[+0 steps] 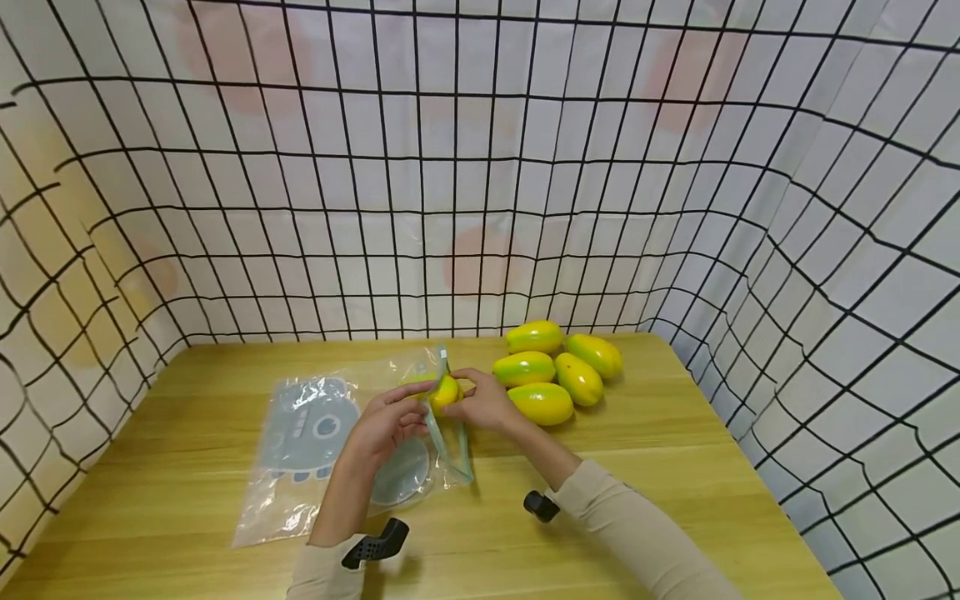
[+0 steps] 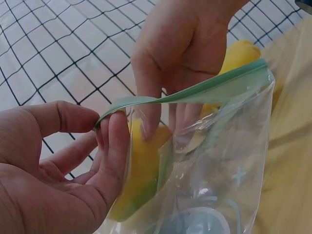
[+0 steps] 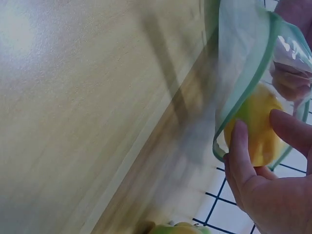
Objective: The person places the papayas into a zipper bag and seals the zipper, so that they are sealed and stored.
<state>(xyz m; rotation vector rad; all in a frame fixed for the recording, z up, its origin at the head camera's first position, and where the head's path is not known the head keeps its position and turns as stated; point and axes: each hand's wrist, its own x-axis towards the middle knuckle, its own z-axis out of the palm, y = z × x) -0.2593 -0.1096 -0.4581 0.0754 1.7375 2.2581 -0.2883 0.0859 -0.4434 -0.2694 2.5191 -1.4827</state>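
A clear zip bag [image 1: 258,504] with a green zip edge and a blue-grey print lies flat toward the left, its mouth lifted on the right side. My left hand [image 1: 381,429] pinches the green zip edge [image 2: 214,87] between thumb and fingers, keeping the mouth apart. At that opening my right hand [image 1: 483,402] holds a yellow-green papaya [image 3: 261,126] by its end, fingertips inside the bag. Through the clear plastic, the papaya's body [image 2: 139,170] shows inside the bag, slanting downward.
Several more yellow-green papayas [image 1: 542,404] lie grouped on the wooden table [image 1: 615,508], just beyond and right of my right hand. White cloth with a black grid net [image 1: 480,192] walls the table at the back and sides.
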